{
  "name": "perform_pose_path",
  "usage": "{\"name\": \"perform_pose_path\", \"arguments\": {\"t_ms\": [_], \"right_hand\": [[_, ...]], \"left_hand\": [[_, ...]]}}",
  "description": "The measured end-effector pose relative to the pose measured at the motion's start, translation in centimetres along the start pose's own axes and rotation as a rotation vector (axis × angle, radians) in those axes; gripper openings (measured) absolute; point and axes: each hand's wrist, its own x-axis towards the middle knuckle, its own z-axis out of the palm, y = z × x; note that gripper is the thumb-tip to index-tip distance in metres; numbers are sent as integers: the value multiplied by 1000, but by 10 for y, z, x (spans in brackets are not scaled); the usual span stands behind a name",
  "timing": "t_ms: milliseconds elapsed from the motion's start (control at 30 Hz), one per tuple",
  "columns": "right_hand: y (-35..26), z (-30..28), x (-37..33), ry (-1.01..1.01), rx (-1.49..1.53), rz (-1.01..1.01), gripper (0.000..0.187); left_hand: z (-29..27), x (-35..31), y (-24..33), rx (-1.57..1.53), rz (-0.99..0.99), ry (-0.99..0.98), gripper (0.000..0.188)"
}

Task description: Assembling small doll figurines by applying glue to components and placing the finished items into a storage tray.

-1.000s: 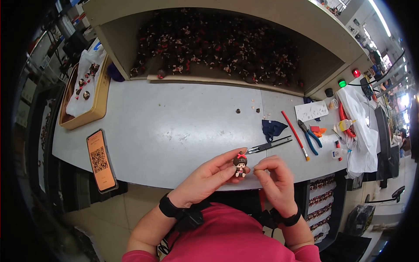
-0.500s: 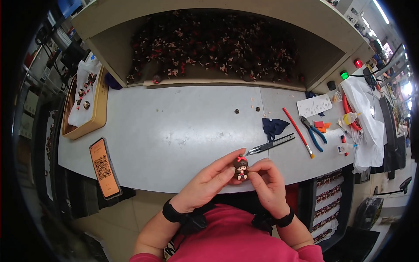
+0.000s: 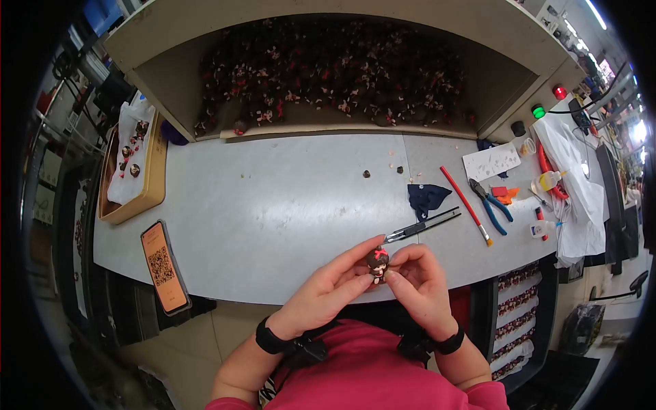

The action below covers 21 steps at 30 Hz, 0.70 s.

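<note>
Between both hands, near the front edge of the table, is a small doll figurine [image 3: 378,261] with brown hair, a red bow on top and a pale face. My left hand [image 3: 335,280] closes on its left side, fingers behind it and thumb in front, low on the body. My right hand [image 3: 418,275] pinches the right side with thumb and fingertips. A utility knife [image 3: 424,225] with a grey-black handle lies just beyond the fingers, its tip close to my left fingertips. Behind the knife is a dark blue cloth [image 3: 428,197].
A deep shelf [image 3: 328,126] heaped with similar figurines stands at the back. To the left are a lined box [image 3: 156,179] and a phone [image 3: 165,266]. On the right lie a red brush [image 3: 467,203], blue-handled pliers [image 3: 493,208] and small bottles [image 3: 547,181]. Figurine trays [image 3: 514,321] stand lower right.
The figurine has tilted and turned slightly in the hands. My left thumb has shifted lower and right, and my right thumb now presses nearer its body. The view has moved slightly.
</note>
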Motion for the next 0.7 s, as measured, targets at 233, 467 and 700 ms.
{"name": "perform_pose_path", "arguments": {"t_ms": [233,467,700], "right_hand": [[-2,2,1,40,40,18,30],[-1,-2,1,-13,24,-5,37],[-1,-6,-4,-53,85,-9,37]], "left_hand": [[4,0,-5,102,50,15,50],[7,1,-12,205,138,63,47],[18,-2,-7,347,166,184,49]]}}
